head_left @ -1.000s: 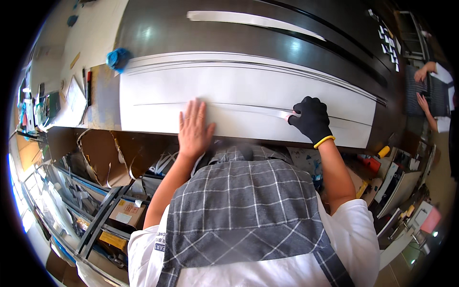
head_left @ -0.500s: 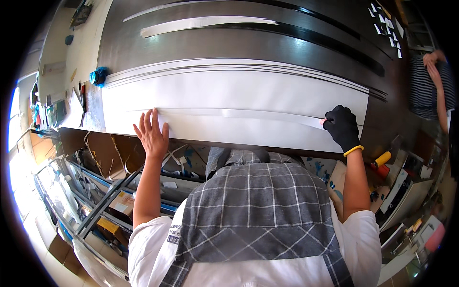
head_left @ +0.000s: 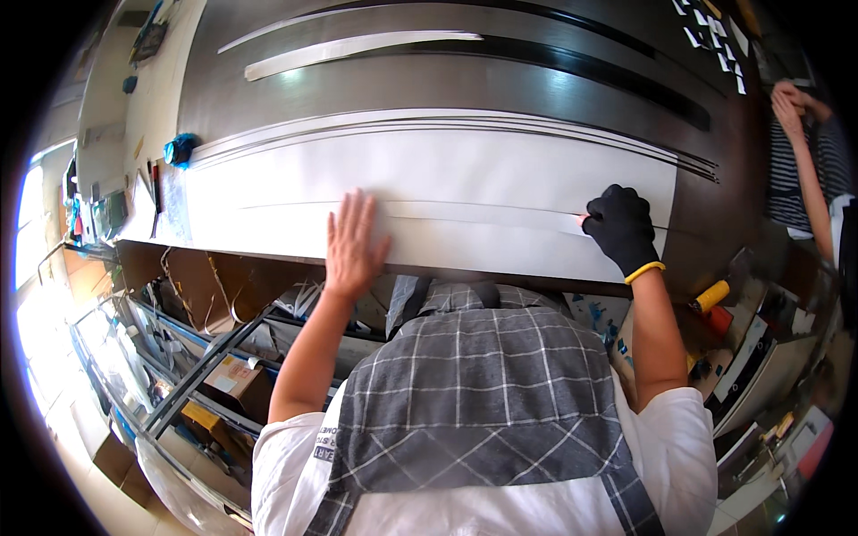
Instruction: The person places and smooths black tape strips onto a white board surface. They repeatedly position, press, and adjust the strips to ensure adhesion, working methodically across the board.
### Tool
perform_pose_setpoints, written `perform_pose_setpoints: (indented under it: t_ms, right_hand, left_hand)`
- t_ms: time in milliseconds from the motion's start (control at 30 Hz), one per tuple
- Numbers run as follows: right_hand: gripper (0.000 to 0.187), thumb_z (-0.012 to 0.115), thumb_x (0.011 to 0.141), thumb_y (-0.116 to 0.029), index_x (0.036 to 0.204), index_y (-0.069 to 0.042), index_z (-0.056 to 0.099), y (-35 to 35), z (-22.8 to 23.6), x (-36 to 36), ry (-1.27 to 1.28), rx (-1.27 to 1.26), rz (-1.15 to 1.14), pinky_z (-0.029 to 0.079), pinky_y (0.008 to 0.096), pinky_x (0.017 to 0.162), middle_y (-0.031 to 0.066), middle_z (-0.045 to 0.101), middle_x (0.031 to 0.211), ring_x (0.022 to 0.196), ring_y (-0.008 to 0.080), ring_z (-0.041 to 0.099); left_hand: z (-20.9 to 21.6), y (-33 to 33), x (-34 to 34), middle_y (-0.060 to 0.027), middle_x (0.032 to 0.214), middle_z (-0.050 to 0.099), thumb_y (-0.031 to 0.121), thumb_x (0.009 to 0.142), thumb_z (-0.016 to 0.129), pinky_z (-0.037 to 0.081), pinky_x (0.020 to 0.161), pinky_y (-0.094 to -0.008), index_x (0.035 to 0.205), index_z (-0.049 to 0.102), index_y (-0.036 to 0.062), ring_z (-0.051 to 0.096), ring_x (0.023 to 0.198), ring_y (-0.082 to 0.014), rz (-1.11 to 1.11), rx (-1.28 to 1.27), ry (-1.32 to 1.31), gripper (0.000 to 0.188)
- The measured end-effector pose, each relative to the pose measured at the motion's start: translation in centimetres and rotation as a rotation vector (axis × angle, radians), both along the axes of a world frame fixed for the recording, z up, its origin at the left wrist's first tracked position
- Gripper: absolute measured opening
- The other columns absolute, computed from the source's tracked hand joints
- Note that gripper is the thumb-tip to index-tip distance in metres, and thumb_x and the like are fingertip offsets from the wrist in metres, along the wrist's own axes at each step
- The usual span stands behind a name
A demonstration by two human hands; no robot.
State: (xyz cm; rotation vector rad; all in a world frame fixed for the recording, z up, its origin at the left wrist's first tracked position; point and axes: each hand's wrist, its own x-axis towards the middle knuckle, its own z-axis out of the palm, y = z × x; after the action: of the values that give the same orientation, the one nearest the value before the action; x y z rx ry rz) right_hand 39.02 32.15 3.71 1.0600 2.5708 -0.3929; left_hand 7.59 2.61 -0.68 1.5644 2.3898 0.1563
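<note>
With hands well apart, resting the bare left hand (head_left: 355,241) palm-down, fingers extended toward the far side, across the left part of a narrow pale strip (head_left: 483,213); pinching the strip's right end in the black-gloved right hand (head_left: 619,230), curled tight with fingertips mostly hidden. Locating the strip between both hands, lengthwise on a broad white sheet (head_left: 429,161), closer to its near edge than its far one; cannot tell whether flat or slightly raised at the right end. Judged best: draw lightly and evenly toward the right, sighting along the thin dark line (head_left: 286,205) left of the bare hand. Press with the whole left palm rather than fingertips, to limit creasing or drift. Avoid twisting the right wrist; would likely lift one edge. Mind, farther out, slender dark rods (head_left: 706,177) along the sheet's far side and a blue bundle (head_left: 180,150) at its far left corner. Note beyond, on the dark tabletop (head_left: 429,85), a long black band (head_left: 626,82).
</note>
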Motion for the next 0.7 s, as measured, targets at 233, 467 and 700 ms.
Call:
perform_pose_setpoints:
  t_ms: [233,467,700]
  right_hand:
    - [0.027,0.075,0.075,-0.037,0.068,-0.012,0.069,0.0,-0.6,0.8,0.125,0.034,-0.007,0.046,0.0429,0.071,0.0084,0.059,0.077,0.082,0.0283,0.058]
    - [0.028,0.076,0.075,-0.036,0.071,-0.009,0.070,1.5,0.1,4.3,0.049,0.021,-0.147,0.048,0.0414,0.072,0.0092,0.062,0.080,0.083,0.0286,0.061]
    - [0.027,0.072,0.077,-0.035,0.071,-0.009,0.070,2.2,0.7,5.1,-0.031,0.021,-0.182,0.049,0.0427,0.074,0.0106,0.063,0.083,0.086,0.0300,0.061]
  left_hand:
    - [-0.7,1.4,3.1,-0.0157,0.160,0.025,0.034,0.092,0.057,0.010,0.120,-0.0510,0.152,0.031,0.0094,0.019,0.149,-0.0315,-0.001,0.051,-0.014,0.070]
    - [-1.0,1.3,3.2,-0.0152,0.160,0.025,0.036,0.094,0.053,0.011,0.119,-0.0523,0.152,0.031,0.0094,0.019,0.149,-0.0321,-0.012,0.062,0.007,0.067]
    - [-0.9,1.3,3.0,-0.0162,0.160,0.024,0.035,0.094,0.053,0.010,0.119,-0.0530,0.153,0.030,0.0090,0.018,0.149,-0.0332,-0.023,0.045,0.010,0.069]
